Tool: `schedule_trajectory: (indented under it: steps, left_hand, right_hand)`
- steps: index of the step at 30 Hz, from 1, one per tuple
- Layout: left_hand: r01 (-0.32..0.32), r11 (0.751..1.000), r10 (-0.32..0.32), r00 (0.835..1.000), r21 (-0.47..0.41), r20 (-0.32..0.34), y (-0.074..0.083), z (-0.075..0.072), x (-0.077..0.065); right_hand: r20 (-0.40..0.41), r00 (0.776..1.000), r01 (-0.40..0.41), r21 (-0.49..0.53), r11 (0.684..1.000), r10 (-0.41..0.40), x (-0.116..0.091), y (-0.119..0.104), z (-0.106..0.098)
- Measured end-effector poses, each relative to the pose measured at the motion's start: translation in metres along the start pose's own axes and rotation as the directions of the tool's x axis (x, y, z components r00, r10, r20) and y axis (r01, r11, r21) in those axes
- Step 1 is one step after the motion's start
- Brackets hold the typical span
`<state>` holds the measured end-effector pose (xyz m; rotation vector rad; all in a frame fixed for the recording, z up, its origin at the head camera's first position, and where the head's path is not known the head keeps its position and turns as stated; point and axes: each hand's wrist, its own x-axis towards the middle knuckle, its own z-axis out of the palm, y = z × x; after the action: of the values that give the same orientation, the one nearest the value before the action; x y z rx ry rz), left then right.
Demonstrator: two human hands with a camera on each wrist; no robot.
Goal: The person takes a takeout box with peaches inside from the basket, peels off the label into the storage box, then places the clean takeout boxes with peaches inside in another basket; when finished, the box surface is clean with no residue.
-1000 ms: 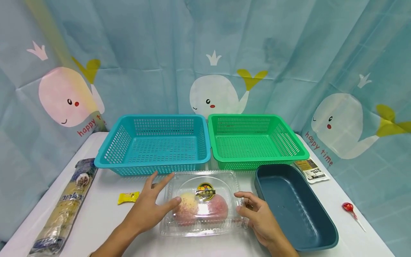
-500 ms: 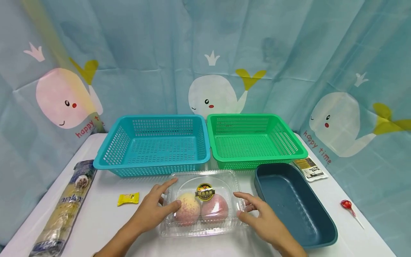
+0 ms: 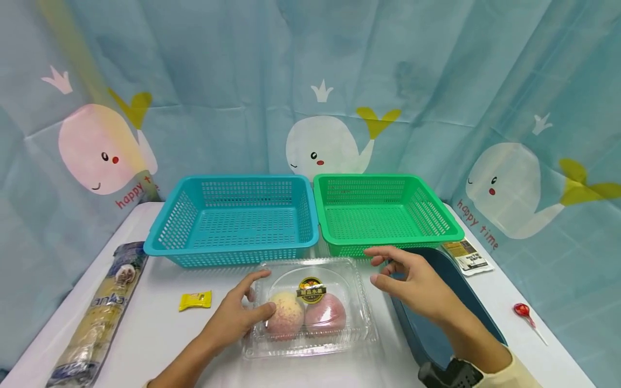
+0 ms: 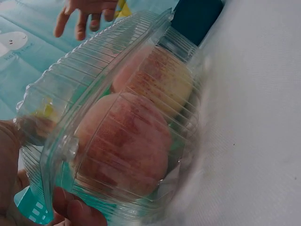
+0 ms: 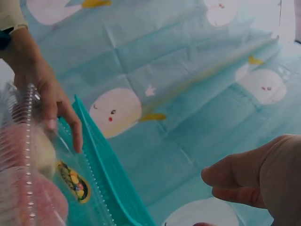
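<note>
A clear plastic clamshell box with a round black-and-gold sticker lies on the white table in the head view. Inside are two peaches: a yellow-pink one on the left and a pinker one on the right. My left hand grips the box's left side, thumb on the lid; the left wrist view shows its fingertips curled at the edge. My right hand hovers over the dark blue tub's left side, fingers loosely bent and holding nothing, apart from the box.
A blue basket and a green basket stand side by side behind the box. The dark blue tub is at right. Around them lie a long noodle-like pack, a yellow wrapped sweet, a flat packet and a red lollipop.
My right hand has left the box's right side and moved up and right, over the tub. The left hand has stayed at the left side, and the box has barely moved.
</note>
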<state>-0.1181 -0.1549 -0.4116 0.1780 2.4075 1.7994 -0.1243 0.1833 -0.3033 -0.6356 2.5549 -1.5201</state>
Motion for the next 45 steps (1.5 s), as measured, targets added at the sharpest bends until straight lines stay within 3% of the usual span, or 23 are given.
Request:
schedule_trajectory:
  steps: [3,11,19,29,35,45]
  left_hand:
    - [0.003,1.000,-0.003,1.000,-0.016,0.009,0.000,0.001,0.000]
    - [0.018,1.000,-0.018,1.000,-0.017,0.008,-0.001,0.001,0.001]
    - [0.028,1.000,-0.028,1.000,0.009,-0.006,-0.004,0.000,0.001]
    - [0.056,0.998,-0.056,0.998,-0.011,0.007,-0.003,0.001,0.001]
    - [0.050,0.998,-0.050,0.999,-0.024,0.013,-0.003,0.001,0.001]
    - [0.030,1.000,-0.030,1.000,0.010,0.002,-0.002,0.001,0.000]
  right_hand:
    - [0.024,1.000,0.002,0.048,0.999,-0.003,0.012,-0.005,-0.002]
    - [0.121,0.990,-0.089,0.123,0.988,0.074,0.044,-0.010,0.009]
    - [0.205,0.972,-0.140,0.131,0.981,0.111,0.068,-0.002,0.038]
    - [0.262,0.951,-0.194,0.092,0.977,0.165,0.081,0.012,0.062]
    - [0.258,0.949,-0.202,0.045,0.978,0.184,0.084,0.016,0.071]
    - [0.159,0.976,-0.129,-0.112,0.985,0.146,0.083,0.018,0.083]
